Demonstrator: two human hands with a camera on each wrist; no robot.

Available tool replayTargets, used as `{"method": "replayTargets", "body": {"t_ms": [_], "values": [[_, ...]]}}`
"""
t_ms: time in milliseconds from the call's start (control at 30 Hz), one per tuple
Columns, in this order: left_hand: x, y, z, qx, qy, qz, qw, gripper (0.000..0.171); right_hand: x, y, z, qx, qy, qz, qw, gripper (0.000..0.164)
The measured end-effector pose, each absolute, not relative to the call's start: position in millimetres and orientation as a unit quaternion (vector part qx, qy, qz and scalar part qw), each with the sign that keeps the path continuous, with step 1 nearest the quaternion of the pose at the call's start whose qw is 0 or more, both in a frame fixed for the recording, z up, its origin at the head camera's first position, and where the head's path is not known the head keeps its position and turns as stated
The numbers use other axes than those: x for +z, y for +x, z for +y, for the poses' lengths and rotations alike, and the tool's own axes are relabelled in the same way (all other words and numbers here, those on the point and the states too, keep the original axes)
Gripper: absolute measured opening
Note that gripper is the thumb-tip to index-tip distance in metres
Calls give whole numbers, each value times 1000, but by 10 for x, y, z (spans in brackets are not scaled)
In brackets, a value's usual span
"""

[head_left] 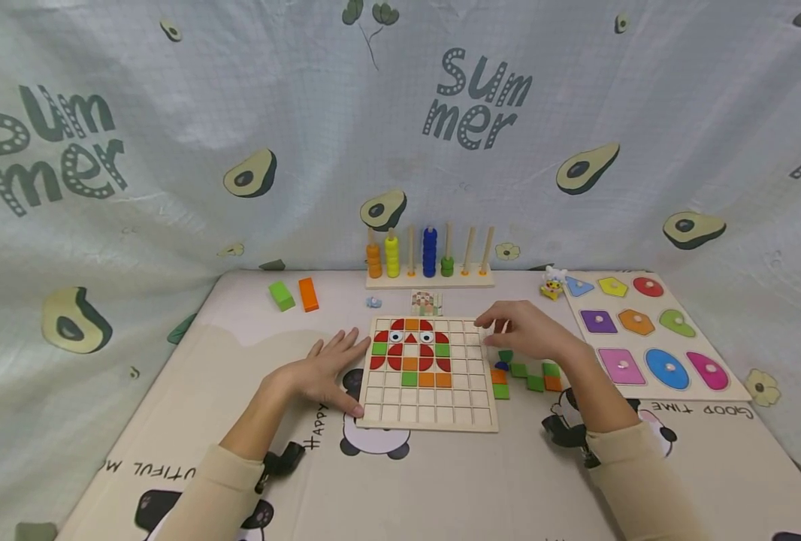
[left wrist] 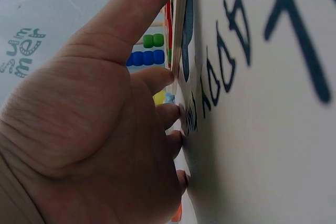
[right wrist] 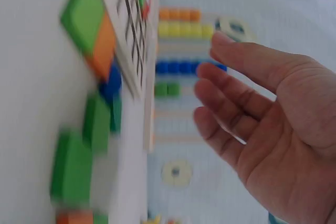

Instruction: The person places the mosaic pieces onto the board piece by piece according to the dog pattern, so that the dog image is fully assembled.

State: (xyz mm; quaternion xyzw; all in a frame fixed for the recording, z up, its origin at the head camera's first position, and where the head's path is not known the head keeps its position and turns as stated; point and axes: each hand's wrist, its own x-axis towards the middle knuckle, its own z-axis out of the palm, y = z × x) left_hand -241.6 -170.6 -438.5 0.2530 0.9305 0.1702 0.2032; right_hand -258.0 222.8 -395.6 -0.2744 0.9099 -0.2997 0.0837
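A wooden grid board (head_left: 463, 415) lies on the table, its upper left squares filled with red, green, white and orange pieces that form a pattern with two eyes. My left hand (head_left: 321, 373) rests at the board's left edge, fingers spread, with thumb and index finger touching that edge. Above the upper right corner hovers my right hand (head_left: 527, 330); its fingers bend loosely and hold nothing, as the right wrist view shows. Beside the board's right edge, below that hand, are loose green blocks (head_left: 535, 383), orange blocks (head_left: 552, 384) and a small blue piece (head_left: 502, 366).
Behind the board stands a peg rack (head_left: 430, 281) with coloured beads, and a picture card (head_left: 427, 303) lies before it. A shape puzzle board (head_left: 603, 342) is at the right, with a small toy figure (head_left: 552, 284) nearby. Green (head_left: 282, 296) and orange (head_left: 309, 294) blocks lie back left.
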Motion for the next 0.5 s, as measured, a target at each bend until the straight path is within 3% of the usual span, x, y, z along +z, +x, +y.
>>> {"method": "replayTargets", "body": {"t_ms": [200, 333, 500], "values": [[-4385, -2415, -1707, 171, 255, 930, 203, 125, -4089, -2658, 2590, -305, -235, 914, 126, 28], [-4381, -2405, -1708, 170, 254, 930, 202, 125, -4224, -2705, 2632, -308, -249, 903, 168, 23], [-4382, -2406, -1705, 167, 255, 931, 202, 124, -4320, -2732, 2603, -314, -261, 896, 176, 16]]}}
